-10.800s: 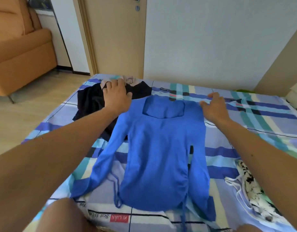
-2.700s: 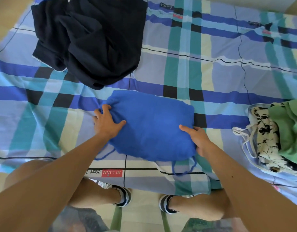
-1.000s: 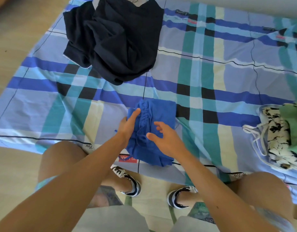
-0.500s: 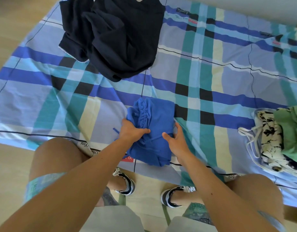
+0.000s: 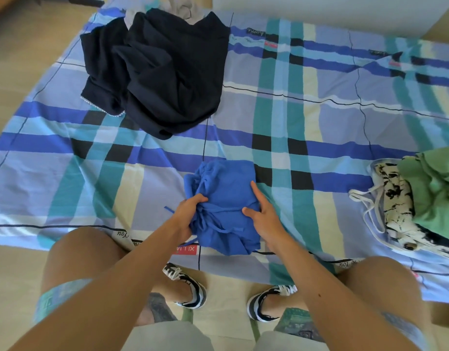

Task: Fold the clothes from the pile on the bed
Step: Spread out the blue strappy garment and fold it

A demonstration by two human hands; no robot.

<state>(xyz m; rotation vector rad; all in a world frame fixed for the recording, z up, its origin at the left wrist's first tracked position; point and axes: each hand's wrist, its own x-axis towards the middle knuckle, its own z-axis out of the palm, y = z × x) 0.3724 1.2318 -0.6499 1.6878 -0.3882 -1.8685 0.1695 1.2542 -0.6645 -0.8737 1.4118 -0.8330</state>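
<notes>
Grips bunched side of folded blue top with left hand, fingers curled; rests right hand, fingers straight, on opposite side. Sits at near edge of bed; dark pile toward bed's far-left corner.

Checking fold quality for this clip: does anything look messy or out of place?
The folded blue top looks untidy: its left edge is bunched where the left hand grips it, and a loose drawstring end pokes out onto the bedsheet beside that hand.
</notes>
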